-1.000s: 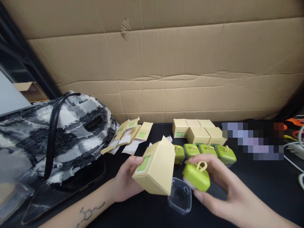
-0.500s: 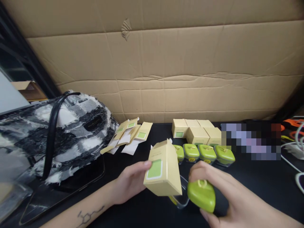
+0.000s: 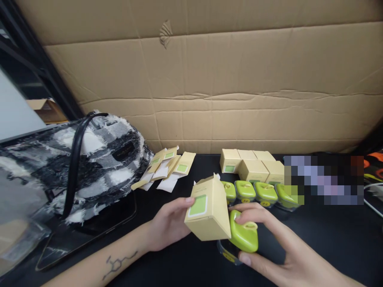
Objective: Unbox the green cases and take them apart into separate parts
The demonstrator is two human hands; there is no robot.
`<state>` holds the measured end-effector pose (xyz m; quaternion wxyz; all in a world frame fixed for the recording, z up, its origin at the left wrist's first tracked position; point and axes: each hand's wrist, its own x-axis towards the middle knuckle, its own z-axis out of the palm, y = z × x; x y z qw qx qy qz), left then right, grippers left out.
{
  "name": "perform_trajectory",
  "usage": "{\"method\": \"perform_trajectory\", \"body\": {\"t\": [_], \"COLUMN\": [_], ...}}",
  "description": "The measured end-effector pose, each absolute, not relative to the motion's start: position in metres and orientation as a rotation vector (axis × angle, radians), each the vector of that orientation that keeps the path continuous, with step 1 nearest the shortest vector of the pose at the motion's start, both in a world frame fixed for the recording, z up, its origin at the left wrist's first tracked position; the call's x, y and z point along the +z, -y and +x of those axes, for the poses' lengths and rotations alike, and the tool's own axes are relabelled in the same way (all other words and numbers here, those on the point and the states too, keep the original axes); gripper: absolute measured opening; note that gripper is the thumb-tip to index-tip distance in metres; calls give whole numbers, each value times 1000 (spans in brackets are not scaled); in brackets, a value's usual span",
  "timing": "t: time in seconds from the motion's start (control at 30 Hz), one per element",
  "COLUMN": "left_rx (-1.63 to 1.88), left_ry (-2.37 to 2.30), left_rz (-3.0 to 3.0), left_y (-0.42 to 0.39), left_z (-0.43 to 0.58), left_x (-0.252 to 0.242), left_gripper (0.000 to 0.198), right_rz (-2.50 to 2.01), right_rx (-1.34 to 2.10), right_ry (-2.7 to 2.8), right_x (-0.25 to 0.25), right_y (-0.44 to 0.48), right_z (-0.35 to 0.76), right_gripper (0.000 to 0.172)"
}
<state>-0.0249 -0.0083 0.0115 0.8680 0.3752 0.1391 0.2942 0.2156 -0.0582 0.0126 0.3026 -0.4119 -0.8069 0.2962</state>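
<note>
My left hand (image 3: pixel 172 223) grips a small pale-yellow carton (image 3: pixel 208 211) with a green label, tilted toward me. Its top flap stands slightly up at the far end. Between the thumb and fingers of my right hand (image 3: pixel 266 235) is a glossy green lid (image 3: pixel 243 233) with a pale yellow loop, tipped on its side right against the carton's right edge. Under the lid, a clear container (image 3: pixel 229 255) with a yellow sticker shows only in part. Behind my hands, several clear containers with green lids (image 3: pixel 245 189) stand in a row.
Several closed cartons (image 3: pixel 253 170) stand behind the lidded containers. Flattened cartons (image 3: pixel 182 165) lie in a pile on the left of the black table (image 3: pixel 335 239). A black-and-white checked bag (image 3: pixel 98 155) is at far left, and a tall cardboard sheet (image 3: pixel 209 71) rises behind.
My right hand has brought the green lid leftward, up to the carton and above the clear container, turning it on the way. My left hand still holds the carton in nearly the same place.
</note>
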Motion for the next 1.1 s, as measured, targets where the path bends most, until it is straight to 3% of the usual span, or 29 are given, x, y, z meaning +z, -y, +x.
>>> {"method": "perform_trajectory", "body": {"t": [0.4, 0.73, 0.93, 1.1], "left_rx": [633, 636, 671, 835], "left_ry": [-302, -334, -308, -215], "left_rz": [794, 788, 803, 856], "left_y": [10, 9, 8, 3], "left_z": [-25, -27, -31, -44], "left_x": [9, 9, 10, 28], "left_gripper": [37, 39, 38, 50], "right_rz": [-1039, -940, -1021, -1066], "right_rx": [746, 261, 334, 685], "right_ry": [2279, 2391, 2485, 2313], "right_x": [18, 12, 11, 27], "right_y": [57, 57, 58, 56], "right_z": [208, 201, 203, 203], "right_gripper": [23, 35, 30, 35]}}
